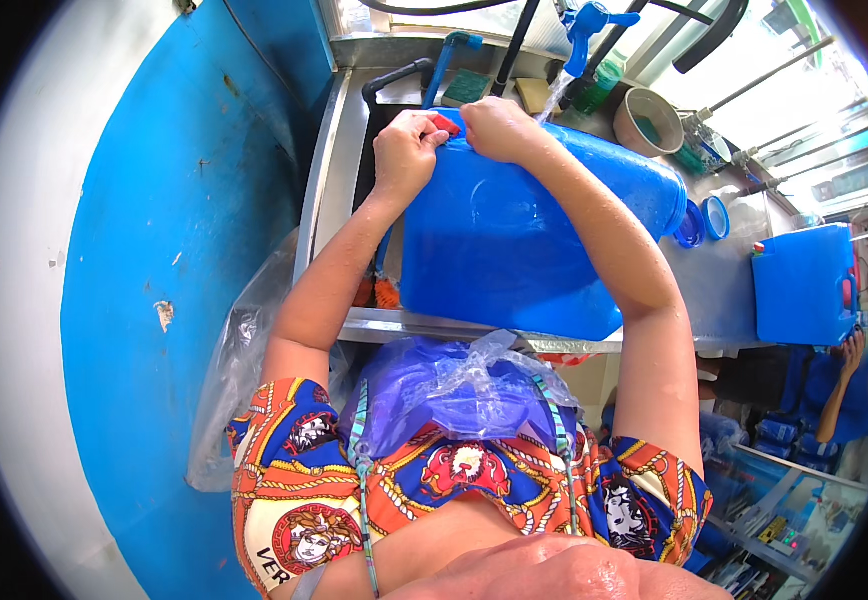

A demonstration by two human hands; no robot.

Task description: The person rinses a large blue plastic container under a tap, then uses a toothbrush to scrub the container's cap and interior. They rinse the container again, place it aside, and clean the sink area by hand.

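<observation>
A large blue plastic water container (509, 232) lies on its side across the steel sink, its round open mouth towards the right. At its far left corner my left hand (408, 150) pinches a small red plastic piece (445, 124), perhaps a spigot or cap. My right hand (501, 129) is closed at the container's top edge beside it; whatever is within its fingers is hidden. Water runs from a blue tap (580, 37) just behind the container, to the right of my right hand.
Behind the container are a green scouring pad (466, 88), a yellowish sponge (535, 96) and a beige bowl (648, 122). Blue lids (715, 218) lie on the steel counter (715, 292). Farther right, another person's hand (852, 349) touches a second blue container (805, 285).
</observation>
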